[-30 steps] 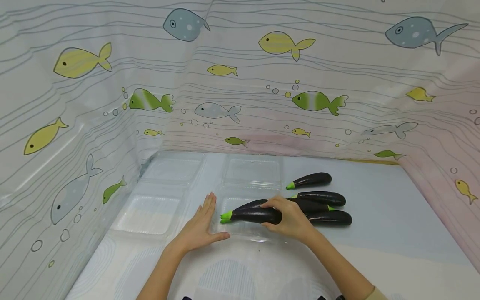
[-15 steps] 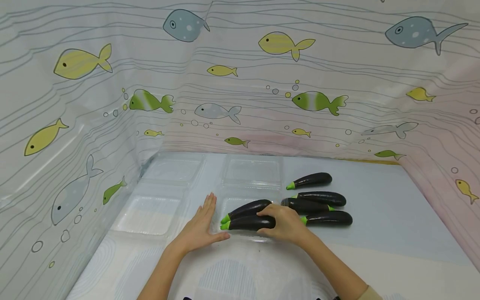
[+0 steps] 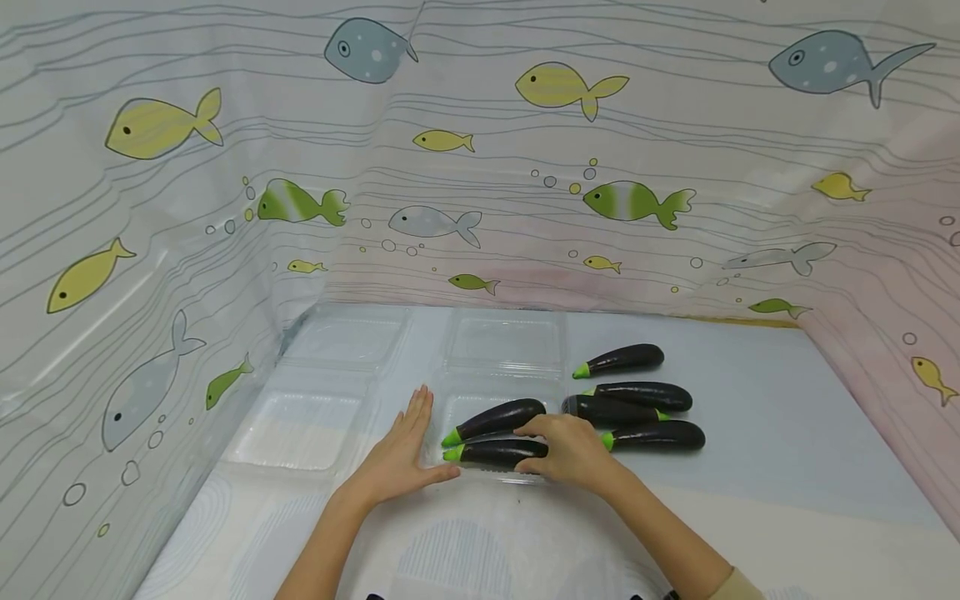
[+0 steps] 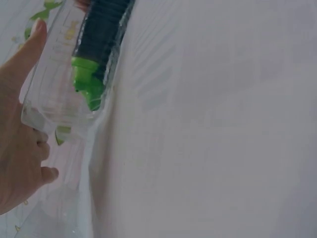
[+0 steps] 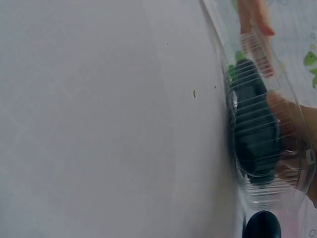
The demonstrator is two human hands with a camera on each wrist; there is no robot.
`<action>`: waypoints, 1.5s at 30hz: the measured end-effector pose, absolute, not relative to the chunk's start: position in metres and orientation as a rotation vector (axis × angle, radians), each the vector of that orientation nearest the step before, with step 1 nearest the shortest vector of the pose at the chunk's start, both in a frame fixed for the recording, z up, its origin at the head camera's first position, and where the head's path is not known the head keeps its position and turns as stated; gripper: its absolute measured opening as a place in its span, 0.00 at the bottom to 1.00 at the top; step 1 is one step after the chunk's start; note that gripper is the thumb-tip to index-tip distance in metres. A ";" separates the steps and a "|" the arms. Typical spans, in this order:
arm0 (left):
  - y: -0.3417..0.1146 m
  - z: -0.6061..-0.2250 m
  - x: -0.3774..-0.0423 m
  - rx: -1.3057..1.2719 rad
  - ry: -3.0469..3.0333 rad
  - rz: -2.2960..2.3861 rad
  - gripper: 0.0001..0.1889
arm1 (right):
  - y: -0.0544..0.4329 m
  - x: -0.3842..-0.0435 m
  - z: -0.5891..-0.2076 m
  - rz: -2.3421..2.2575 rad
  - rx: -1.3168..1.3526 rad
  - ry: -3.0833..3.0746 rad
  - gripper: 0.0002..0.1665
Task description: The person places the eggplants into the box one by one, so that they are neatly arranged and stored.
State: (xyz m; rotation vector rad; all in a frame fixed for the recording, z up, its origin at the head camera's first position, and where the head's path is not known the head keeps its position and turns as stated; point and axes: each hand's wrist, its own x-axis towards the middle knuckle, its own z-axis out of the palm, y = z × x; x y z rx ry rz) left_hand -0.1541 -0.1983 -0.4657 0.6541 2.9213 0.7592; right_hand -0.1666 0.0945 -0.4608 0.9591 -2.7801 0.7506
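Observation:
My right hand [image 3: 566, 450] grips the thick end of an eggplant [image 3: 495, 452] that lies along the front of a see-through plastic container [image 3: 517, 478]. A second eggplant [image 3: 498, 418] lies behind it in the same container, slightly slanted, its green stem also to the left. My left hand [image 3: 397, 462] rests along the container's left side, fingers straight and thumb spread towards the front corner. In the left wrist view the gripped eggplant's green stem [image 4: 86, 82] shows through the container wall. Through the ribbed wall in the right wrist view, the dark eggplant [image 5: 255, 129] is seen beside my fingers.
Several more eggplants [image 3: 656, 435] lie on the table right of the container, one [image 3: 622, 360] apart at the back. Three other see-through containers stand behind [image 3: 506, 342], at the back left [image 3: 345, 342] and at left [image 3: 288, 429]. Fish-patterned sheeting [image 3: 525, 233] walls the table.
My right hand has moved the front eggplant towards me and down into the container, away from the one behind it. My left hand has stayed in place.

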 end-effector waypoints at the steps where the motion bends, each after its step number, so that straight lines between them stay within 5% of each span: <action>1: -0.198 -0.466 -0.154 0.655 2.923 0.759 0.63 | 0.095 -0.167 -0.461 0.781 0.960 -2.774 0.26; 13: -0.197 -0.464 -0.153 0.641 2.921 0.763 0.63 | 0.115 -0.169 -0.462 1.145 0.999 -2.568 0.35; 45: -0.196 -0.466 -0.154 0.629 2.910 0.769 0.63 | 0.190 -0.173 -0.439 1.315 0.972 -2.323 0.38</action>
